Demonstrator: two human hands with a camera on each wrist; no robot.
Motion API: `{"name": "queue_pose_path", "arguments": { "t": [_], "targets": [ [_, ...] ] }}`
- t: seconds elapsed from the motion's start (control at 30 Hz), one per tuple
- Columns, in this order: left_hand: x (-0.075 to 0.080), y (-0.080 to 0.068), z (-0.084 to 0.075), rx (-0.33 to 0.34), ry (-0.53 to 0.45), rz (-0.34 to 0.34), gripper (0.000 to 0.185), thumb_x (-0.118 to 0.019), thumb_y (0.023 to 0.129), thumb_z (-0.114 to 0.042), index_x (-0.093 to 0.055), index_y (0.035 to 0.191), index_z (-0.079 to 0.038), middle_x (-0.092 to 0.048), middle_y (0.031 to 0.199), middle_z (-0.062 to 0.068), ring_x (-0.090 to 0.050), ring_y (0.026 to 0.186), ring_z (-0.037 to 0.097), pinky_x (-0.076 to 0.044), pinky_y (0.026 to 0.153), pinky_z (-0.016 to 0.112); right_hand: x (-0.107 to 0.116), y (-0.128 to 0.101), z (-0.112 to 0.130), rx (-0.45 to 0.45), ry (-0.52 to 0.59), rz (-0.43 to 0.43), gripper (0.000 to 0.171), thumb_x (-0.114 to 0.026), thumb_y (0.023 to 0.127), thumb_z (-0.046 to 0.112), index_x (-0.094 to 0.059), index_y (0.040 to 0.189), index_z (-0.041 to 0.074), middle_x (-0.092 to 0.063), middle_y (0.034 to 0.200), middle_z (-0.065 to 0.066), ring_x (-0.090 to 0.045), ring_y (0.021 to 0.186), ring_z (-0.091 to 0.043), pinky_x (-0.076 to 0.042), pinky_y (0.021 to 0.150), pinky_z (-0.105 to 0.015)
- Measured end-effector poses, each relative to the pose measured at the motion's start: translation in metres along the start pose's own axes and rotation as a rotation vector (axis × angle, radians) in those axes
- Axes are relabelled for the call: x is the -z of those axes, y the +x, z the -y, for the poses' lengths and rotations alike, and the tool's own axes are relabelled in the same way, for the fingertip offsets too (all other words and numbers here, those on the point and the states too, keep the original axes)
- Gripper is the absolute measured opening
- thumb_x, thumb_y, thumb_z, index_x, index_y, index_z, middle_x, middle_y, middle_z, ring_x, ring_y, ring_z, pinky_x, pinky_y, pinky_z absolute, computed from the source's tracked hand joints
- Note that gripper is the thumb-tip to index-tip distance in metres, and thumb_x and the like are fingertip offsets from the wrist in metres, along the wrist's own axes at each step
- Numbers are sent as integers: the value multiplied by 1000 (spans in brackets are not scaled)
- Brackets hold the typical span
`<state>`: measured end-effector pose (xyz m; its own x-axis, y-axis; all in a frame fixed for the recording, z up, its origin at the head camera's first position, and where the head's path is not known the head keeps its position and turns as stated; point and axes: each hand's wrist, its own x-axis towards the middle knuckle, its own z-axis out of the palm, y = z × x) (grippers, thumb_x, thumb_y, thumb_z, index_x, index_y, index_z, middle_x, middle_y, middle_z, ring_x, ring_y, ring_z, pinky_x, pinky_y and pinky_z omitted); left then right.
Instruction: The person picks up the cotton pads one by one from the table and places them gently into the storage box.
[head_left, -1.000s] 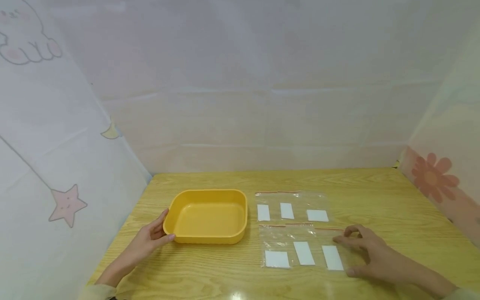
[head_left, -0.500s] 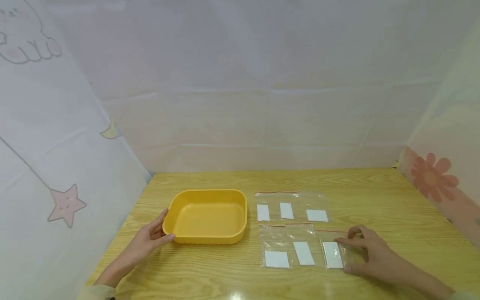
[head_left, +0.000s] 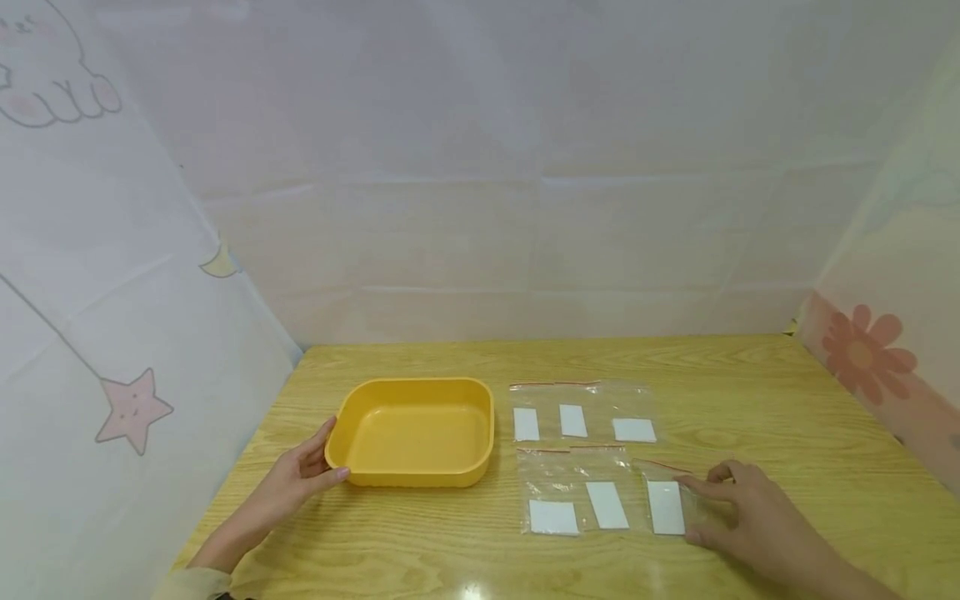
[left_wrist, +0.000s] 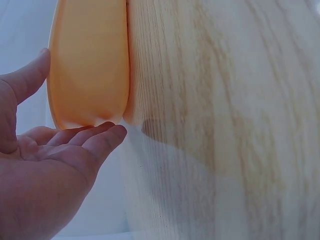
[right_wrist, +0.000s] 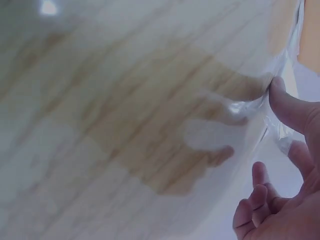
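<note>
On the left side of the light wooden table (head_left: 750, 392), the person's left hand (head_left: 300, 479) rests against the near-left corner of a shallow yellow plastic tray with rounded corners (head_left: 414, 431). Its grip is loose: the fingers lie nearly straight along the tray's outer wall and the thumb stands apart near the rim, so nothing is clasped. The left wrist view shows the same, with the fingertips (left_wrist: 107, 137) touching the tray's (left_wrist: 90, 60) side.

Just right of the tray lie six small clear plastic zip bags with red seal strips, each holding a white card, set in two rows of three. The far row (head_left: 581, 412) sits level with the tray's middle; the near row (head_left: 577, 496) lies closer to the person.

At the right end of the near row, the right hand (head_left: 738, 508) pinches the rightmost clear bag (head_left: 666, 504) between forefinger and thumb at its right edge. In the right wrist view a fingertip (right_wrist: 280, 97) presses the crinkled plastic (right_wrist: 250, 107), the other fingers curled.
</note>
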<state>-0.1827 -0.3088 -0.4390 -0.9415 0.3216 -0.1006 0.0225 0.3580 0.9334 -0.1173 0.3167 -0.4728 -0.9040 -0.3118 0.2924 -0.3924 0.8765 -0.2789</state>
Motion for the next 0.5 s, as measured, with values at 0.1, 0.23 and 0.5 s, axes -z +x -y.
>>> {"name": "queue_pose_path", "arguments": {
  "t": [0.1,0.23,0.5],
  "targets": [
    [0,0,1,-2,-1,3,88,-67,106,-17,-7,169,-3,-13,171,24,-33,149,47,-51,104,28,3,1,4,-48,10,51,68,-93,73,51,-79,128,14,-65,101,5,-55,88,-13,-51,71,-36],
    [0,0,1,-1,-2,7,88,-67,106,-17,-7,169,-3,-12,172,23,-32,150,46,-50,105,28,3,-1,5,-98,96,80,68,-91,77,50,-76,133,15,-71,104,6,-60,93,-12,-55,76,-36],
    [1,1,1,-1,-7,6,88,-68,106,-17,-8,169,-2,-10,172,22,-28,152,44,-48,107,27,-4,-1,2,-48,340,-10,58,-94,80,20,-75,134,9,-65,88,20,-53,78,2,-51,69,-18]
  ]
}}
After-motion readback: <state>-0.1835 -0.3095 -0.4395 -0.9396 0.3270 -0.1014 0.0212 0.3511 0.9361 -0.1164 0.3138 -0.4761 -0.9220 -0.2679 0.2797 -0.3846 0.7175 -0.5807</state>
